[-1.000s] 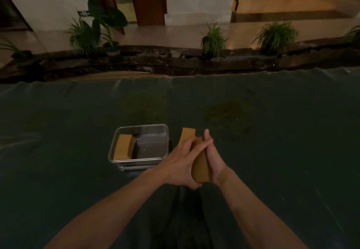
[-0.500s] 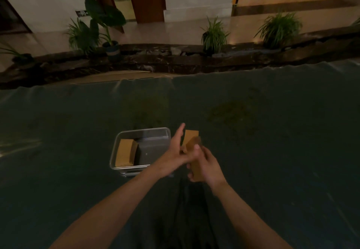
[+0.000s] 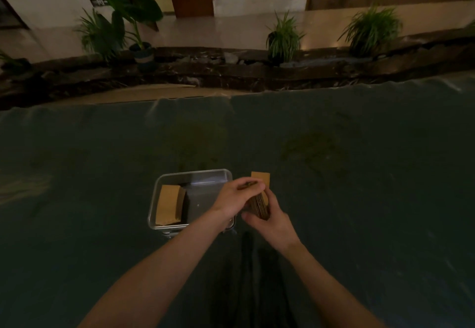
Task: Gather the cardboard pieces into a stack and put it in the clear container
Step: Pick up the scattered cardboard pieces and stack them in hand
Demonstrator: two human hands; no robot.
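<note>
A clear rectangular container (image 3: 195,174) sits on the dark cloth, with a stack of cardboard pieces (image 3: 168,204) leaning in its left half. Just right of the container, both hands hold a second cardboard stack (image 3: 259,205) on edge. My left hand (image 3: 237,196) grips its top and near side, overlapping the container's right rim. My right hand (image 3: 272,221) cups the stack from below and the right. One loose cardboard piece (image 3: 261,178) lies flat on the cloth just beyond the hands.
The dark green cloth (image 3: 359,199) covers the whole table, with faint stains further out. Beyond its far edge run a stone ledge and several potted plants (image 3: 282,37).
My left hand shifted from pressing the stack's side with flat fingers to gripping over its top. The right hand turned under the stack. The stack stays beside the container.
</note>
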